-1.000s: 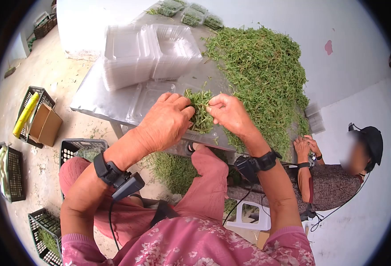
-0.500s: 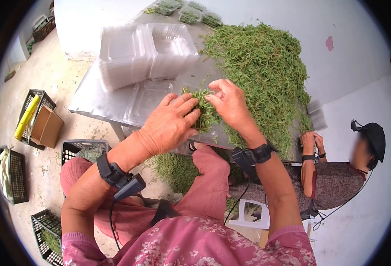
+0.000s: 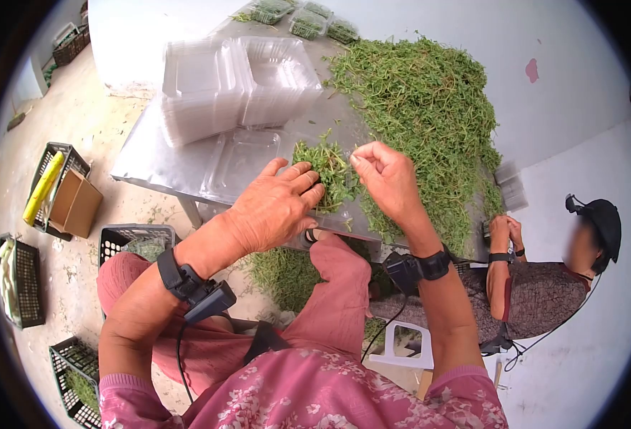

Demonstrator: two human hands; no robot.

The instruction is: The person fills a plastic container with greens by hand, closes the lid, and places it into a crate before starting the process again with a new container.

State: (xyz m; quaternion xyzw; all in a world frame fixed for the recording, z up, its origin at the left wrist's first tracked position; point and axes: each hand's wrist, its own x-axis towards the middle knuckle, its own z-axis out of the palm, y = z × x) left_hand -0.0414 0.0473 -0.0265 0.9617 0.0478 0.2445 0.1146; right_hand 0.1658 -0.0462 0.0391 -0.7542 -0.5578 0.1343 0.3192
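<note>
My left hand rests with fingers stretched over the left side of a small heap of green leafy stems. The heap fills the base of a clear plastic clamshell box, mostly hidden under the greens, whose lid lies folded back to the left. Just right of the heap, my right hand is raised with thumb and forefinger pinched together. I cannot tell what is in that pinch. A large pile of the same greens spreads behind and right of my right hand.
Nested stacks of clear boxes stand at the table's back left. Several filled boxes sit at the far edge. Another person works at the right. Black crates stand on the floor at left; a white stool is below.
My right hand has drawn away from the heap, moving right and slightly down, still pinched. The left hand stays at the heap, with little movement.
</note>
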